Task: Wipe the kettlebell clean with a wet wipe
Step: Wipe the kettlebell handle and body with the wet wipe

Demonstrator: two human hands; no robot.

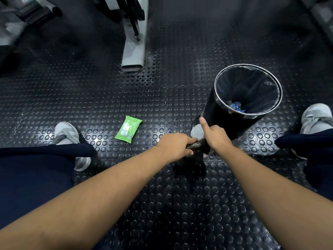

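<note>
Head view: kettlebell (pixel 198 145), studded rubber floor (pixel 162 204)

kettlebell (pixel 197 146) mostly hidden under left hand (pixel 173 147) and right hand (pixel 217 137); wipe (pixel 196 131) half covered; far machine (pixel 134 51) cut off, blurred.

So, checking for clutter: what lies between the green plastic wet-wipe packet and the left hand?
Head view: only bare black studded rubber floor separates the green plastic packet from the left hand.
</note>
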